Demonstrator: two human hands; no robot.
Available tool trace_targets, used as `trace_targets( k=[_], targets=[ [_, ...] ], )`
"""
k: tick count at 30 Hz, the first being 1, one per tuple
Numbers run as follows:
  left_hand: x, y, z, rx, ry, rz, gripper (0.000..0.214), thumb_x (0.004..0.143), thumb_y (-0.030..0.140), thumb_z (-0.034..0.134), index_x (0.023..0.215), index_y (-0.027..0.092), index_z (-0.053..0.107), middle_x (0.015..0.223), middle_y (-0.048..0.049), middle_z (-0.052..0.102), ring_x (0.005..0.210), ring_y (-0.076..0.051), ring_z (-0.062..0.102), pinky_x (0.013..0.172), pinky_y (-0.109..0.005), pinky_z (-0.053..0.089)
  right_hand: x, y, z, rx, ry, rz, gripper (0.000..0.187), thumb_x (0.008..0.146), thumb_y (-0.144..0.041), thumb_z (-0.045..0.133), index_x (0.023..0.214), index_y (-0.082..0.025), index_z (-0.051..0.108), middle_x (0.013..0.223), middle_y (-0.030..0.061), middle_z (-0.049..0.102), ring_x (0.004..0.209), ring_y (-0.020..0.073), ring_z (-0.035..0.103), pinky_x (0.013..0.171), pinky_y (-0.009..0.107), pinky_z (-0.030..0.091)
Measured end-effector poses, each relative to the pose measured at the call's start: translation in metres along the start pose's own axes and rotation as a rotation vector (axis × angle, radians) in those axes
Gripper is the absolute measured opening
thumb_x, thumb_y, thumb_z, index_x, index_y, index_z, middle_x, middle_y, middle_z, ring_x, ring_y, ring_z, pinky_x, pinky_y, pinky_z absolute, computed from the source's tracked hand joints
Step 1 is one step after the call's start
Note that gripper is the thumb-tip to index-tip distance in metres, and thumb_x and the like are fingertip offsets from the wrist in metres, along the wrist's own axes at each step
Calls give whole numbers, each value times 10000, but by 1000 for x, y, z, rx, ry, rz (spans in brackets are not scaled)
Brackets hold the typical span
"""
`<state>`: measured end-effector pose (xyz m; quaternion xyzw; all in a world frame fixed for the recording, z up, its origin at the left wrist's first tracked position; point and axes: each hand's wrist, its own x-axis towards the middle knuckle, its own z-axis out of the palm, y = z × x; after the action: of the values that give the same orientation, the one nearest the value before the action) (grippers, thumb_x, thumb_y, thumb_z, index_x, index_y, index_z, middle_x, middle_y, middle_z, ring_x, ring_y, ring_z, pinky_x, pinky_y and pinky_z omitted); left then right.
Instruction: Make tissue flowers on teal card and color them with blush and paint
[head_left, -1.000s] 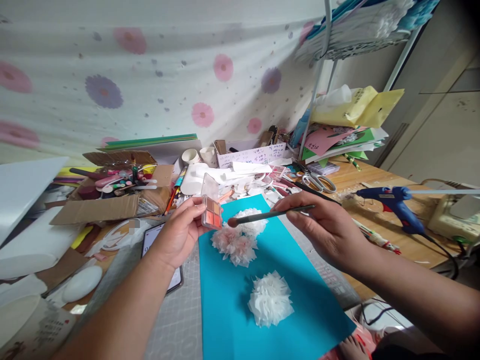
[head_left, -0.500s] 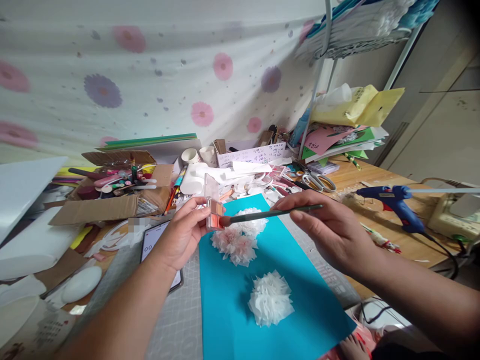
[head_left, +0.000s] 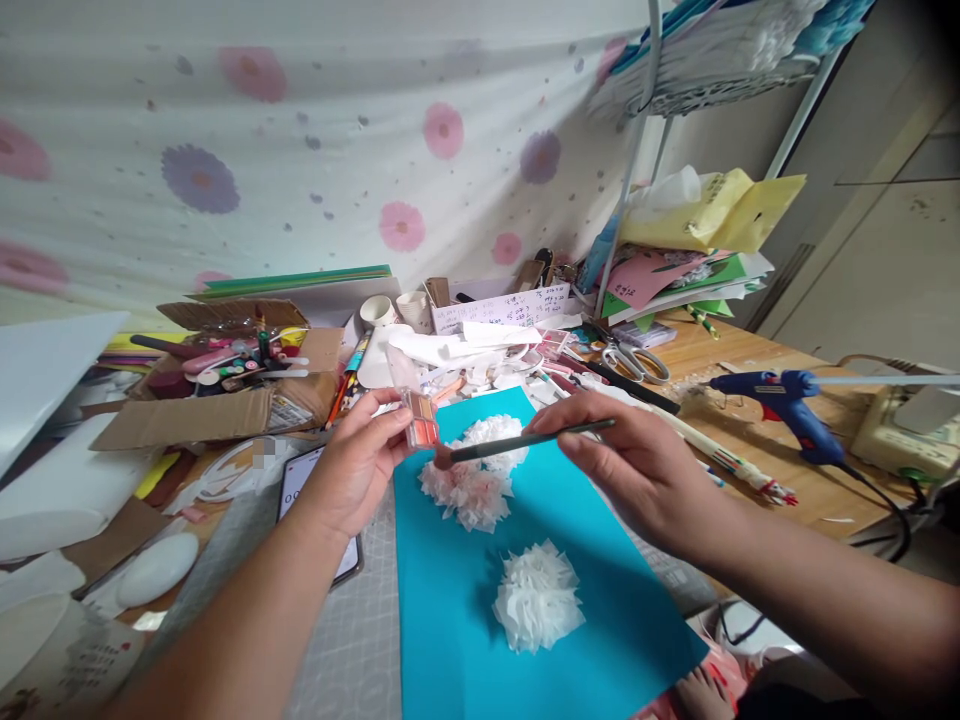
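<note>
My left hand (head_left: pixel 367 450) is closed on a small clear-lidded makeup palette (head_left: pixel 422 420) with orange and brown pans, its lid raised. In my right hand (head_left: pixel 622 455) a dark-handled makeup brush (head_left: pixel 517 444) is pinched, its bristles pointing left, just below and right of the palette. Under the brush lie ruffled paper flowers: a pink-tinted one (head_left: pixel 469 495) and a white one (head_left: pixel 491 440) touching it. Nearer to me sits another white paper flower (head_left: pixel 538 597). All of them rest on a blue sheet (head_left: pixel 450 640).
A phone (head_left: pixel 300 470) lies left of the sheet on a grey cutting mat (head_left: pixel 337 640). Farther left stands a cardboard box (head_left: pixel 187 420) of craft supplies. At right are scissors (head_left: pixel 637 362) and a blue glue gun (head_left: pixel 795 400). Paper scraps and paper cups (head_left: pixel 380 311) crowd the back.
The brush has come away from the palette's pan and dropped slightly toward the pink-tinted flower. My left hand has tilted the palette a little; my right hand has shifted left.
</note>
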<state>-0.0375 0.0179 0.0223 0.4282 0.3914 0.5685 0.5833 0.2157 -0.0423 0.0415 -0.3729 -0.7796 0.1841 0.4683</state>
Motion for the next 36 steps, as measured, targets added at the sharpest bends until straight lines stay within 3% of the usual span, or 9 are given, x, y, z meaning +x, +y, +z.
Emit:
trace_targets(
  k=[4, 9, 13, 17, 21, 25, 36],
  targets=[
    [0, 0, -1, 0, 33, 9, 317, 696, 215, 779, 973, 191, 626, 874, -10, 743, 767, -138, 675, 672, -218, 555, 0, 3, 6, -32, -79, 0, 192, 933, -192, 468, 1003, -146, 640, 947, 89, 725, 869, 192, 680, 769, 322, 522],
    [1, 2, 0, 4, 42, 16, 304, 698, 230, 775, 959, 175, 631, 863, -27, 738, 764, -149, 674, 666, -229, 558, 0, 6, 3, -43, 22, 42, 193, 937, -212, 480, 1008, -142, 645, 966, 104, 726, 899, 208, 682, 758, 317, 514],
    [2, 1, 0, 5, 40, 21, 314, 691, 236, 778, 961, 175, 629, 865, -22, 732, 764, -143, 666, 672, -228, 555, -1, 5, 2, -52, -52, 14, 188, 933, -202, 473, 996, -150, 643, 949, 90, 727, 869, 198, 684, 750, 312, 514],
    [2, 0, -1, 9, 32, 21, 333, 684, 239, 784, 971, 175, 627, 884, -25, 734, 774, -144, 666, 681, -231, 555, -2, 5, 1, -53, 25, 38, 190, 938, -215, 481, 1009, -145, 643, 966, 106, 728, 897, 213, 684, 750, 323, 515],
    [2, 1, -1, 10, 42, 14, 352, 679, 242, 787, 982, 176, 620, 900, -28, 737, 788, -148, 667, 684, -236, 554, -2, 6, -2, -64, -37, 13, 179, 933, -217, 477, 988, -163, 639, 938, 90, 729, 849, 203, 687, 727, 319, 527],
    [1, 3, 1, 11, 48, 15, 348, 674, 240, 789, 972, 184, 618, 898, -15, 736, 787, -142, 665, 683, -229, 546, -2, 7, -5, -122, 49, 46, 163, 933, -225, 488, 972, -180, 639, 938, 92, 738, 877, 224, 694, 729, 336, 532],
    [-1, 0, 1, 69, -3, -4, 328, 695, 244, 791, 977, 204, 628, 871, 6, 731, 769, -143, 662, 701, -236, 526, 2, 7, 1, -78, -8, 27, 163, 936, -222, 496, 1011, -175, 633, 962, 86, 731, 883, 209, 688, 759, 330, 524]
  ],
)
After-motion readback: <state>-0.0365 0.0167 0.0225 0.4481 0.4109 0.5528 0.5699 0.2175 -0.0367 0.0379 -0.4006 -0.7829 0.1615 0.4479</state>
